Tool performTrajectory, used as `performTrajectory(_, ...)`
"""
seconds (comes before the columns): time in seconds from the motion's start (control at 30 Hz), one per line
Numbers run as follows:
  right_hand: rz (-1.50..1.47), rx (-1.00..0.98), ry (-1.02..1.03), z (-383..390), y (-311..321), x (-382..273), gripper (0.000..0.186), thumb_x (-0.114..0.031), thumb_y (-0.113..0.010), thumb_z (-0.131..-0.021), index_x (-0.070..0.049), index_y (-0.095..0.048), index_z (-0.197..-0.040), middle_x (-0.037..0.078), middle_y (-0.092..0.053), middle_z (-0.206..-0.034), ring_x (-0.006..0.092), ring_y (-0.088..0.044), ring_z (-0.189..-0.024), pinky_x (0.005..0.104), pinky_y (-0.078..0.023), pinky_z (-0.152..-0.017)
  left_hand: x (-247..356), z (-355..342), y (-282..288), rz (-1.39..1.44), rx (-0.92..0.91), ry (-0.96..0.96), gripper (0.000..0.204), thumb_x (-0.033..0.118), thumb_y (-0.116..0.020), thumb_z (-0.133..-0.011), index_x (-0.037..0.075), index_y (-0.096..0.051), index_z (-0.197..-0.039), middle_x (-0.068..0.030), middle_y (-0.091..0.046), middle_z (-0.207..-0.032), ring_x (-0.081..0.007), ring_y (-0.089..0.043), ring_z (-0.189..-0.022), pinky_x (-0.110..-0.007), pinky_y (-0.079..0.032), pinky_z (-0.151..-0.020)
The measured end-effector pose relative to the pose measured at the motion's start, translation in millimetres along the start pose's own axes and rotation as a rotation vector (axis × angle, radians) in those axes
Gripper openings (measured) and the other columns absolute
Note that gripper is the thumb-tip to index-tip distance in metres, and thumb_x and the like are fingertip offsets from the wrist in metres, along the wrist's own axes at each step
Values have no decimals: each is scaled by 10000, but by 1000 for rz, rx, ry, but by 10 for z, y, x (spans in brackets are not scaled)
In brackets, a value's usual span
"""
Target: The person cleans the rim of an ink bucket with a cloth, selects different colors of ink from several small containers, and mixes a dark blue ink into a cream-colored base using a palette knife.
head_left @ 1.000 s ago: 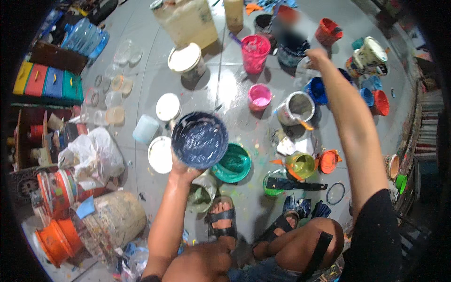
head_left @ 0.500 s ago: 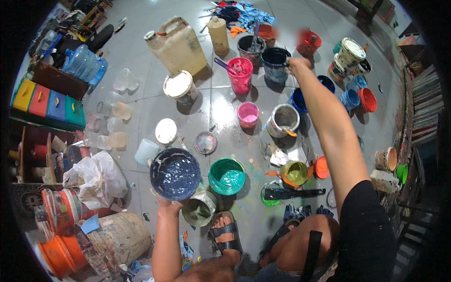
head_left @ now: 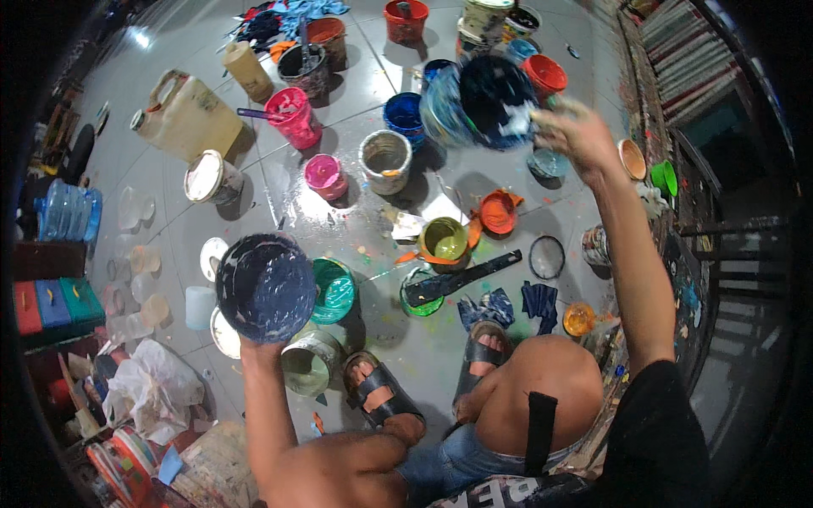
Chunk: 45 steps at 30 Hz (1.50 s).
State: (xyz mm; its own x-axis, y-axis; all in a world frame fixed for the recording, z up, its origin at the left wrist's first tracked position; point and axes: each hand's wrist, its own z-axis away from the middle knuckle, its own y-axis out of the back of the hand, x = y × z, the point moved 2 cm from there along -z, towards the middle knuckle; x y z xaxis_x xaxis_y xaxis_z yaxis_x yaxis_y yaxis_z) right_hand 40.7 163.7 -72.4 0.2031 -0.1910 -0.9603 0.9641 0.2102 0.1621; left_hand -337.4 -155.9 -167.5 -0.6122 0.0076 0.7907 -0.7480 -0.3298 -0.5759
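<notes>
My left hand (head_left: 261,347) holds up a round tub of dark navy paint (head_left: 267,292) from below, its fingers mostly hidden under it. At the far right, my right hand (head_left: 583,140) grips the rim of a paint-smeared bucket (head_left: 449,106), which is tilted and blurred by motion. That bucket has a dark inside and a pale patch near my fingers. Beside the navy tub, a tub of green paint (head_left: 332,296) stands on the floor. A greyish bucket (head_left: 309,360) with a little pale liquid sits below it, near my left foot.
Around stand a grey-white bucket (head_left: 385,162), a blue bucket (head_left: 404,118), pink tubs (head_left: 326,176), an olive tub (head_left: 445,241) and an orange tub (head_left: 498,216). A black flat tool (head_left: 466,279) lies before my feet. A jerrycan (head_left: 190,118) stands far left, clear cups (head_left: 140,288) nearer.
My right hand has carried the dark bucket up off the floor and to the right, tilting it. The view has swung right; my left hand still holds the navy tub.
</notes>
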Motion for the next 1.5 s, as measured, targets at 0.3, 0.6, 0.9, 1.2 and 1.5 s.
performTrajectory(0.3,-194,274,-292,204,906,1735,585,14,-749,-826,131,-419,-1295,184,-657,-1031,228,-685,-848,340,-633,-715,-368,-409,-849,508,-149,432,735,683,-413,-936,73,-587,-1306,-190,-627,-1271,-347,-621,-1161,-527,-495,-1012)
performTrajectory(0.6,-200,344,-213,-148,281,1907,470,39,-764,-797,114,-483,-1167,182,-660,-905,218,-677,-707,304,-591,-558,-790,-336,-1242,567,-254,671,905,775,-335,-899,-5,-588,-1280,-211,-638,-1243,-333,-649,-1113,-485,-519,-986)
performTrajectory(0.9,-249,330,-64,57,-37,2109,327,-165,-566,-996,39,-480,-1237,177,-682,-943,255,-702,-722,343,-561,-587,-941,-259,-1090,580,-280,695,900,761,-308,-917,-2,-554,-1325,-196,-623,-1276,-322,-638,-1137,-468,-495,-1026)
performTrajectory(1.2,1419,-397,633,1369,-49,2710,461,-66,-601,-791,-10,-534,-1244,222,-541,-1236,391,-489,-1253,529,-397,-1054,-1093,-353,-1033,618,-255,718,862,755,-325,-917,20,-604,-1273,-186,-659,-1218,-319,-666,-1082,-470,-522,-989)
performTrajectory(1.5,1323,-593,268,1569,15,2019,396,-60,-597,-840,-43,-562,-1234,197,-615,-1113,394,-630,-1003,488,-508,-859,-1080,-376,-996,617,-269,687,843,753,-315,-919,48,-598,-1284,-171,-653,-1234,-304,-663,-1098,-473,-530,-977)
